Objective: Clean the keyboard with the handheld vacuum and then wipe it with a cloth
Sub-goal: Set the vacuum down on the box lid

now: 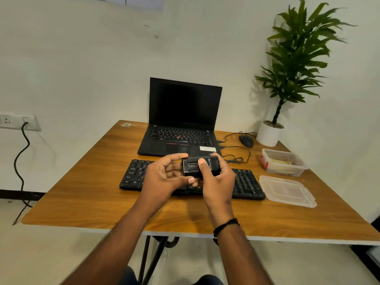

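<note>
Both hands are up over the middle of the desk, close together, working the same little gadget: the right hand [218,182] is wrapped around a small black handheld vacuum [198,166], thumb pressed flat on its top face, while the left hand [164,177] sits half open right beside it, index finger stretched along the far edge of the vacuum and thumb tucked in near its bottom corner. So the right hand is clamped on the thing and the left is more just touching and steadying it, not really closed. There's a black band [225,225] on the right wrist. Directly under both hands lies the black keyboard [246,182], flat on the wooden table [86,194], sticking out past each hand on both sides; the vacuum looks held above it, though I can't tell for sure it isn't touching. Just beyond the fingers is an open laptop [181,120] with a dark screen. Out past the right hand there's a flat clear lid [287,191] near the keyboard's end, a clear plastic container [283,162] behind that, then a black mouse [246,140] and a potted plant [296,58] in a white pot further back. Way off past the left hand, a wall socket [18,121] with a black cable hanging down.
</note>
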Tool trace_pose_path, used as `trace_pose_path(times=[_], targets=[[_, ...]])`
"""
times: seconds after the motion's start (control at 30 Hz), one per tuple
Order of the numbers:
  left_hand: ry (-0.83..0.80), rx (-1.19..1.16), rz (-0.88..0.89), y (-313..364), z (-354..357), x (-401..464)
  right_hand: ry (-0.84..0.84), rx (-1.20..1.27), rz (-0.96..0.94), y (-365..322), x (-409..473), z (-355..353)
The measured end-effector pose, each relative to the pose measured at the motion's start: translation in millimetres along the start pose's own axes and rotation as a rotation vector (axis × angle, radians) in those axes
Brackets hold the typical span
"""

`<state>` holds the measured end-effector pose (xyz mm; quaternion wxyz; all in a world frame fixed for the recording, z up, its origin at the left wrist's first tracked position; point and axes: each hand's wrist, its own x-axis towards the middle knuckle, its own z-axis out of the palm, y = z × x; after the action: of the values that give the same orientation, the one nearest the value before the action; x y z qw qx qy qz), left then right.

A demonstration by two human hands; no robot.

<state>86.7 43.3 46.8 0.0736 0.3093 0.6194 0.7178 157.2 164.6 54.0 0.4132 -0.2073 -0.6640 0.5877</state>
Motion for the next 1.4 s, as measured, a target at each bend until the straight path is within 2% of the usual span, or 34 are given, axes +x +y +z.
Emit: trace_pose_path(times=[0.23,0.4,0.47,0.57,0.67,0.83,0.93,1.2,1.33,1.4], targets=[[-0.008,0.078,-0.024,-5.0,19.3,7.2,0.004,0.007,0.055,9.9,4.9,-12.7],[-0.039,0.311,0.088,-12.7,52.0,17.4,0.142,0.089,0.129,21.4,20.4,-46.8],[-0.035,0.409,0.125,-18.1,72.3,25.6,0.205,0.009,0.111,25.3,31.7,-64.7],[-0.067,0.546,0.144,-26.5,112.2,38.5,0.269,-0.234,0.031,30.7,50.9,-101.4],[-0.155,0.677,0.153,-26.4,160.2,47.4,0.351,-0.408,-0.031,36.8,66.3,-145.6],[-0.3,0.784,0.178,-41.7,233.5,62.0,0.49,-0.557,-0.065,52.3,78.8,-202.4],[-0.394,0.863,0.193,-54.4,257.8,74.2,0.502,-0.725,-0.07,67.8,86.2,-218.1],[-0.477,0.989,0.208,-73.7,262.6,89.7,0.387,-0.981,-0.016,93.5,100.8,-221.0],[-0.5,0.963,0.163,-77.1,261.7,93.2,0.389,-1.104,-0.031,97.3,103.9,-221.7],[-0.493,0.89,0.146,-74.9,262.0,101.0,0.411,-1.07,-0.066,91.7,112.9,-222.6]])
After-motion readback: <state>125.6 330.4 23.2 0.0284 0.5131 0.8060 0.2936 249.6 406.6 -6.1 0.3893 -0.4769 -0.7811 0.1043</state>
